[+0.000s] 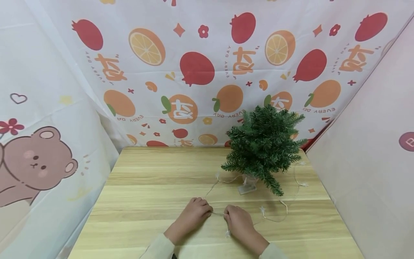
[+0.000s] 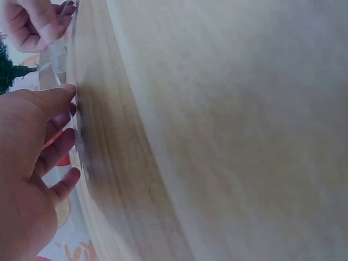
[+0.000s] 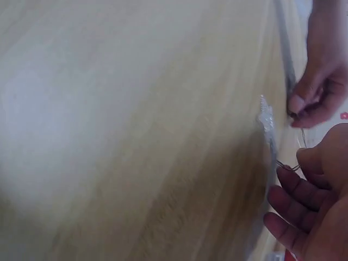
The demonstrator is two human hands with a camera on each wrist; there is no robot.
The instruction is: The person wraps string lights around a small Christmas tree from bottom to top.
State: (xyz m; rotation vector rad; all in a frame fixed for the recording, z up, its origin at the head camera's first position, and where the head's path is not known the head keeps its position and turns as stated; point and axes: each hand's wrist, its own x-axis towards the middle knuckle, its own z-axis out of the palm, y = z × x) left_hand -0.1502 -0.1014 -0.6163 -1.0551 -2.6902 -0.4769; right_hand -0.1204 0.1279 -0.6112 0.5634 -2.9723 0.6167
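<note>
A thin string of lights [image 1: 218,213] with clear star-shaped ends runs between my two hands, low over the wooden table. My left hand [image 1: 194,213] pinches the wire between thumb and fingers. A short way to its right, my right hand [image 1: 238,222] pinches the same wire between thumb and forefinger, its other fingers loosely bent in the right wrist view. One clear star [image 3: 266,120] hangs or lies just beside the right hand. Behind the hands stands a small green artificial tree [image 1: 263,144], and the wire passes near its base.
A pale battery box [image 1: 247,188] lies at the foot of the tree. More of the string, with a star [image 1: 262,209], loops over the table [image 1: 145,187] to the right. Printed cloths hang at the back and both sides.
</note>
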